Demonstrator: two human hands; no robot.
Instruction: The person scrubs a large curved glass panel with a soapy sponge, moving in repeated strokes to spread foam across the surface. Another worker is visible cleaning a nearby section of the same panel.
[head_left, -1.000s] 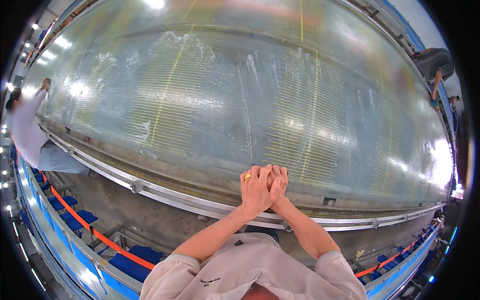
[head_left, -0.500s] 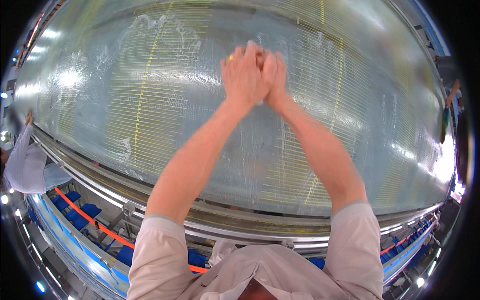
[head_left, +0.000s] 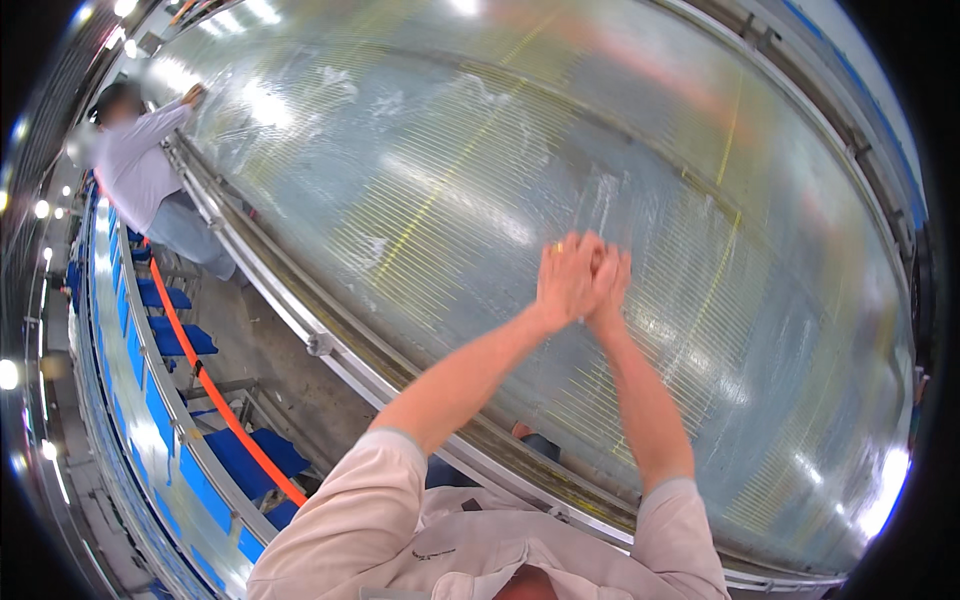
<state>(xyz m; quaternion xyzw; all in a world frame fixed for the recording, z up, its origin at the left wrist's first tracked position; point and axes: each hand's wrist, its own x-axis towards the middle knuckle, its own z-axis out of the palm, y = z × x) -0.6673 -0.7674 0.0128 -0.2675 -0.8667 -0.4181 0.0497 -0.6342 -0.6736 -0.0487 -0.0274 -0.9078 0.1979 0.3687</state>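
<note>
While both arms (head_left: 487,370) are reaching out over the panel (head_left: 490,295), the main risk, as judged, is a skid: the surface is looking slick, and the long reach is likely weakening control. Second risk: uneven pressure could be leaving smears.

Left hand (head_left: 565,283): fingers bunching close, little spread showing; a yellow ring (head_left: 559,247) is encircling one. Right hand (head_left: 608,287): fingers drawing together likewise, overlapping the left. Whether they are gripping a small item beneath, cannot tell; the undersides are facing away.

Panel: lying directly under the fingers, apparently touching them, extending on all sides.
Streaks (head_left: 603,195): running just beyond the fingertips.
Yellow lines (head_left: 430,210): flanking the fingers, left and right.
Rail (head_left: 352,368): running bodyward of the fingers.
Co-worker (head_left: 145,185): standing well apart, far left of the fingers, reaching to the panel's edge.
</note>
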